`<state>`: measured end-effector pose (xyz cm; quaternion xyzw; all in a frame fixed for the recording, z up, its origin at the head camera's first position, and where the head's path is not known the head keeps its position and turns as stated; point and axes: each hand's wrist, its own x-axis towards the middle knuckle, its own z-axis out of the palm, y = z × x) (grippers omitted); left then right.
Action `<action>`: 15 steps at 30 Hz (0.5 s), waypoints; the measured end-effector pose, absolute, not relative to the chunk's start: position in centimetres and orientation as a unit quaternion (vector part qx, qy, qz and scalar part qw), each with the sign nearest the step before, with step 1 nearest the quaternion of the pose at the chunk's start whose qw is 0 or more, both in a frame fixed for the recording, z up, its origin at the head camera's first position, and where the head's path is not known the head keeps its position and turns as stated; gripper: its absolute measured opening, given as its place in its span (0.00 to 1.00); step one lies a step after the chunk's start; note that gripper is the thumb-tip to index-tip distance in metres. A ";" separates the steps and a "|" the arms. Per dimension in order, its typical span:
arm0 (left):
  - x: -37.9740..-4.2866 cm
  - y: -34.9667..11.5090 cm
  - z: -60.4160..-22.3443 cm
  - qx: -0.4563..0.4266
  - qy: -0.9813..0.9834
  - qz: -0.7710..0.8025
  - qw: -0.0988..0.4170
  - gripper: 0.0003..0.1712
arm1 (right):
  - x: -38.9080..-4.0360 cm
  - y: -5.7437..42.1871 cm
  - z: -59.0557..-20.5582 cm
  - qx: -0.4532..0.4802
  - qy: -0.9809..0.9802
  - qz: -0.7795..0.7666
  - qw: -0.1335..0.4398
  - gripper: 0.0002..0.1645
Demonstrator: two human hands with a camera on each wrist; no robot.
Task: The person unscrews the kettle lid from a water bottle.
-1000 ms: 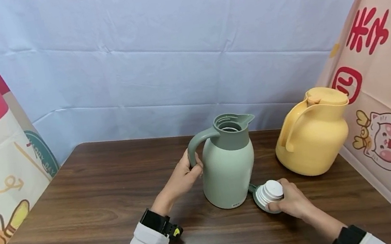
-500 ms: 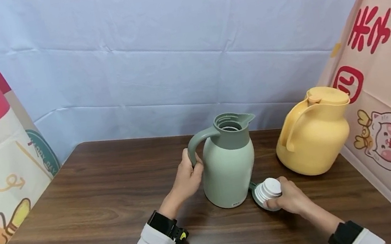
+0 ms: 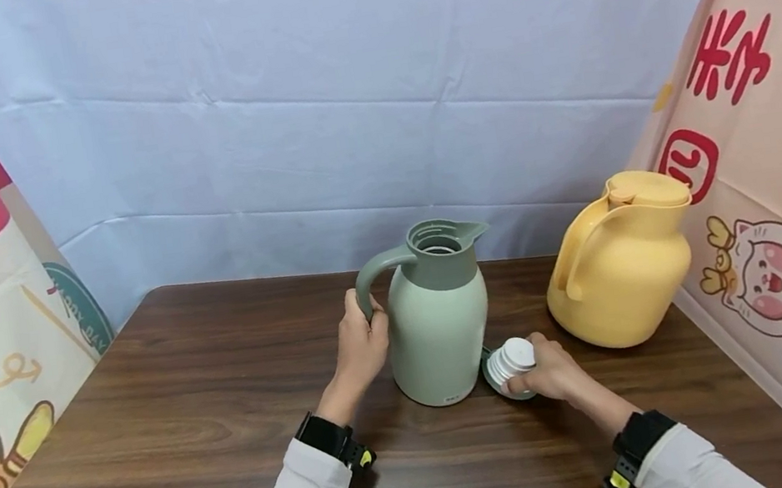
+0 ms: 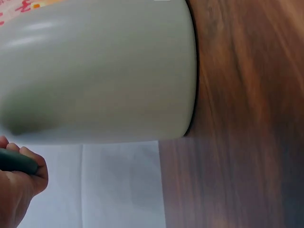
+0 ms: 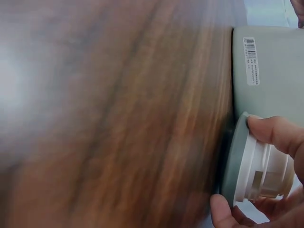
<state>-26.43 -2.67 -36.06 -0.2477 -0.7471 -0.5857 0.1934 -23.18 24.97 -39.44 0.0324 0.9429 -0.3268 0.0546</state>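
Note:
A pale green thermos jug stands upright on the wooden table, its dark green mouth uncovered and its spout facing right. My left hand grips the lower part of its handle. Just right of the jug's base, the lid lies upside down, its white threaded plug facing up. Thumb and fingers of my right hand hold that lid by its green rim. A barcode label shows low on the jug in the right wrist view.
A yellow jug with its lid on stands to the right, near the table's right edge. The brown wooden table reaches back to a pale blue cloth. Printed cloths hang at both sides.
The green jug has shifted left and slightly back, with my left hand still on its handle. My right hand and the lid have moved the same way. The view has turned slightly.

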 end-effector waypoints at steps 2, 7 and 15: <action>-27.5 -2.9 -36.9 -0.236 -0.747 -0.587 0.203 0.03 | -23.8 24.6 -39.5 0.033 0.944 -0.324 0.054 0.53; -28.7 -3.5 -37.5 -0.221 -0.753 -0.570 0.244 0.06 | -25.2 23.4 -39.5 0.038 0.947 -0.317 0.045 0.52; -30.0 -3.7 -37.5 -0.190 -0.759 -0.554 0.284 0.06 | -28.0 21.9 -39.6 0.052 0.955 -0.291 0.038 0.51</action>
